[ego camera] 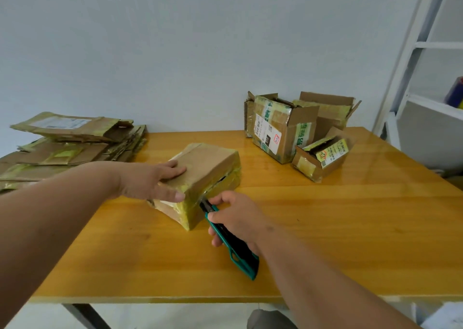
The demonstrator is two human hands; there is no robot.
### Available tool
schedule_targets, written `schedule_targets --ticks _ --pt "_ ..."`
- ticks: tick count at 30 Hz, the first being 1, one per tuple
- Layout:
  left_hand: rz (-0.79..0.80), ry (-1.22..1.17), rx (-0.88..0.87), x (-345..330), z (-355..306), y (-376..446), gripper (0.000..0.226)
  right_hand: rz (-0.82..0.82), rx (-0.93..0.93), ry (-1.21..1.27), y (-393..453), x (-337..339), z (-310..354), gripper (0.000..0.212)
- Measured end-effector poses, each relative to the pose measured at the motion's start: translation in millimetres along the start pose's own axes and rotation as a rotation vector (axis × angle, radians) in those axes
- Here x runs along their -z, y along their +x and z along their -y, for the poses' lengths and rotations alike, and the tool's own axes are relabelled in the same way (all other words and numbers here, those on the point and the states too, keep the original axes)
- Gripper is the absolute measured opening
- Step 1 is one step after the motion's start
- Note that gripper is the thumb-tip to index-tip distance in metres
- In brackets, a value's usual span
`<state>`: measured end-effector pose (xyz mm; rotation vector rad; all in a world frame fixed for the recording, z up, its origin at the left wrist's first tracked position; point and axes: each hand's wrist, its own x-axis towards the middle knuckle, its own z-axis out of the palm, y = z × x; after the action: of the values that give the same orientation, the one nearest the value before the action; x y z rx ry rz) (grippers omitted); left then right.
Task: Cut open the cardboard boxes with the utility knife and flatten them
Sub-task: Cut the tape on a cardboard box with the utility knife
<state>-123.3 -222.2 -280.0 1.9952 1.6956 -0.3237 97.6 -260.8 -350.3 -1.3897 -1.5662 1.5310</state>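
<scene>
— Knife work at the taped box (200, 183), is it?

— Yes. That box lies near the middle of the yellow table (325, 228), wrapped in yellowish tape. The left hand (152, 181) lies flat on its top, fingers straight, thumb pressed down over the near corner.

— And the other hand?

— The right hand (233, 216) is curled round the utility knife (230, 238), a teal and black one. Its tip sits against the box's right side, at the near end of a dark slit that runs along the tape. Whether the blade is actually inside the cardboard I cannot tell.

— What else is round the box?

— To the left of it, at the table's edge, a stack of flattened cardboard (70, 148). Beyond it to the right, well apart, stand three opened boxes (300, 128) with their flaps up, touching one another, printed labels on two. Further right of those, off the table, a white metal frame (411, 53) against the wall.
</scene>
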Motion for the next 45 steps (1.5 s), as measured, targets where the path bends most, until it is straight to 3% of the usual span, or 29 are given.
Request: schedule_targets --ticks 5,15,22,25,30,37,41,45 --pt "-0.075 0.150 -0.022 -9 1 5 0.125 0.049 0.009 0.052 -7 0 -6 0.025" --pt "-0.190 0.166 0.002 -22 0 4 0.142 0.065 0.063 -0.003 -18 -3 -11 0.021" --pt "-0.265 0.209 0.070 -20 -19 4 0.106 0.035 0.063 -0.081 -23 5 -10 0.022" --pt "-0.331 0.338 0.126 -20 -38 6 0.095 -0.019 0.067 -0.115 -26 16 -11 0.023" --pt "-0.372 0.385 0.171 -19 -63 21 0.107 -0.118 0.051 -0.117 -30 45 -15 0.025" --pt "-0.296 0.259 0.081 -5 -70 24 0.076 -0.315 0.145 -0.023 -31 67 -29 0.027" --pt "-0.393 0.248 0.056 0 -78 27 0.073 -0.501 0.267 -0.162 -22 65 -32 0.033" --pt "-0.472 0.243 0.037 10 -77 30 0.075 -0.583 0.410 -0.347 -16 63 -28 0.040"
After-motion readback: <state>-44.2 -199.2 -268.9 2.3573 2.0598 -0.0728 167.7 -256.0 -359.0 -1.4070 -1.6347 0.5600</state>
